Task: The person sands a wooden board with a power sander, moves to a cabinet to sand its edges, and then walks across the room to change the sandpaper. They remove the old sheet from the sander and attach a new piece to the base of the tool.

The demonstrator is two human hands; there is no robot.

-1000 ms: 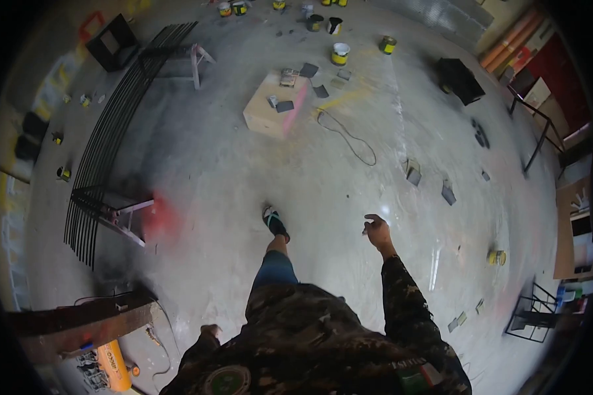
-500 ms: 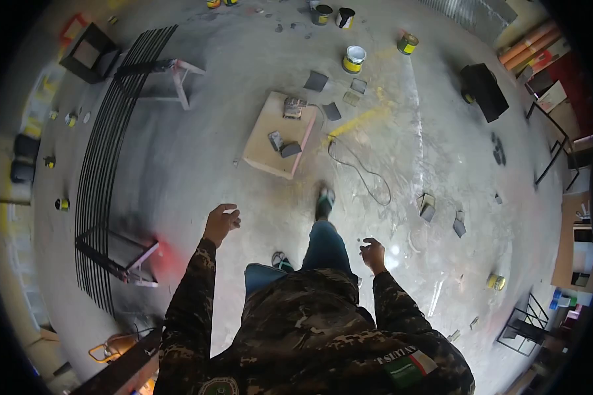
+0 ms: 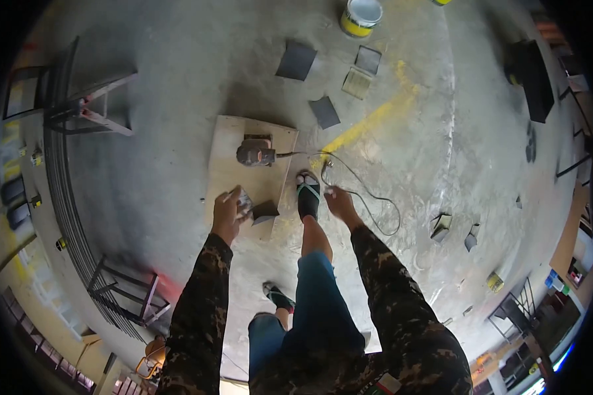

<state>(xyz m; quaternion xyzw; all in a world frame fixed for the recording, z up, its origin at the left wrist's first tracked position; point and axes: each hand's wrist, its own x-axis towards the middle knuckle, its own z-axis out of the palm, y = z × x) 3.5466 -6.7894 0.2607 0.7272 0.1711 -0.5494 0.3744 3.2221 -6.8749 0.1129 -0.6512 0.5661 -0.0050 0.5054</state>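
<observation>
My left hand (image 3: pixel 228 216) reaches down over a board (image 3: pixel 221 155) on the floor. Its fingers bend around the left side of a small grey block (image 3: pixel 245 199), partly covering it. Against the block's right side lies a folded dark sheet of sandpaper (image 3: pixel 266 211). A dark power sander (image 3: pixel 255 153) rests farther up the board, its cord (image 3: pixel 369 189) trailing right across the floor. My right hand (image 3: pixel 342 205) hangs near the cord, right of my forward foot; its fingers are loosely bent with nothing visible in them.
Dark sheets (image 3: pixel 296 60) and smaller pieces (image 3: pixel 356 83) lie beyond the board, near a yellow-banded paint can (image 3: pixel 361 17). At left, long black bars (image 3: pixel 66 191) rest on metal trestles (image 3: pixel 105 108). More folded pieces (image 3: pixel 441 226) lie at right.
I have stepped closer to the board and lean lower over it. My left hand has moved forward to the grey block, and my right hand has moved forward near the cord.
</observation>
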